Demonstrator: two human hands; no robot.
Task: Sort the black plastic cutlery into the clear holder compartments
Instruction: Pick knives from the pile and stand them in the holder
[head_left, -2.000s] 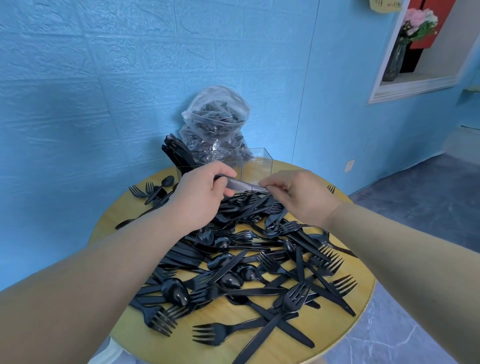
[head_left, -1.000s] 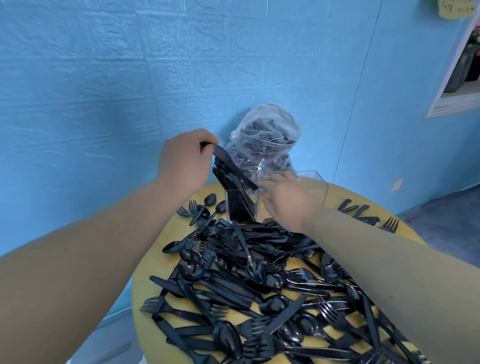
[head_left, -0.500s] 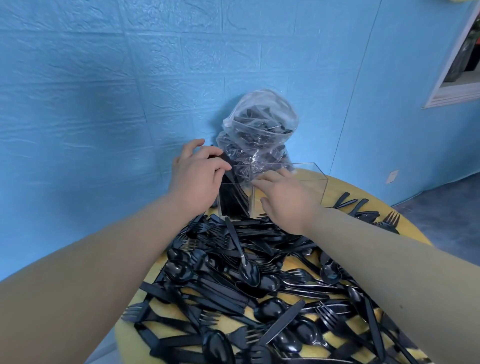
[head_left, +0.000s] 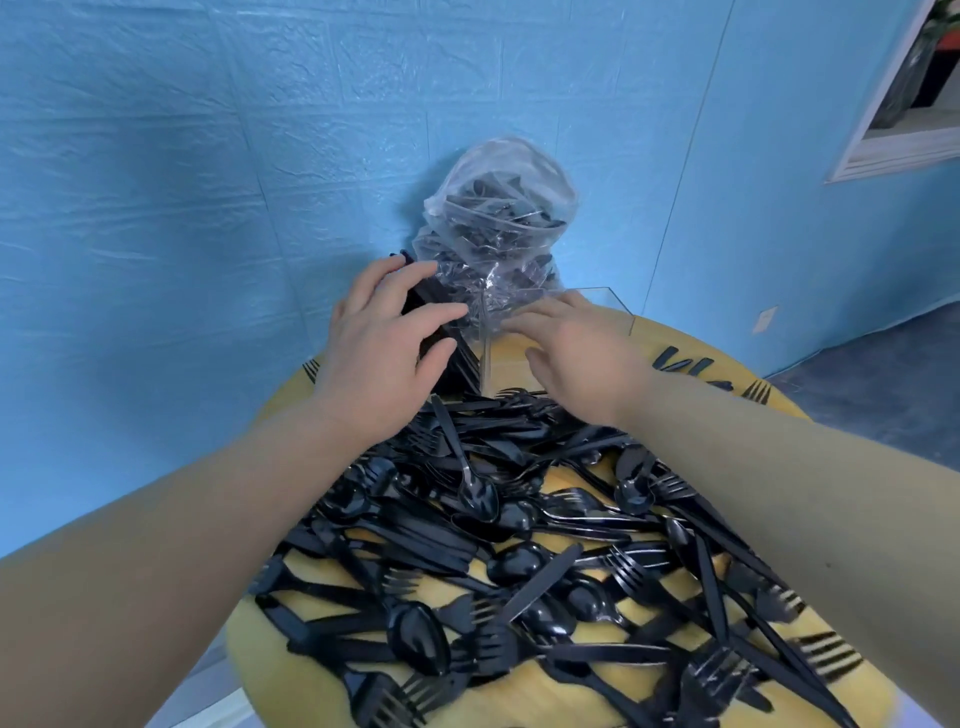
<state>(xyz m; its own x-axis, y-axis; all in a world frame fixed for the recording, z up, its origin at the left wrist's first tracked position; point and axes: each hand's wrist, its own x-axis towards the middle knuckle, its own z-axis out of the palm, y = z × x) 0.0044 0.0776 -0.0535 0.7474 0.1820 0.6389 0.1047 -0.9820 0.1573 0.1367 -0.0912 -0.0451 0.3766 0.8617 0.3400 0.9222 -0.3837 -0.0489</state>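
Released, both hands (head_left: 384, 358) (head_left: 576, 353) spread — holder (head_left: 621, 314) between.

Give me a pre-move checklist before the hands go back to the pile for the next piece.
1. Left hand free of cutlery: ok, fingers spread over the black pieces standing in the holder's left compartment.
2. Right hand free: ok, open, holding nothing.
3. Clear holder upright on the round table: ok.
4. Right compartment has room: ok, it looks empty.
5. Left compartment has room: cannot tell, hand covers it.
6. Loose cutlery pile within reach: ok.
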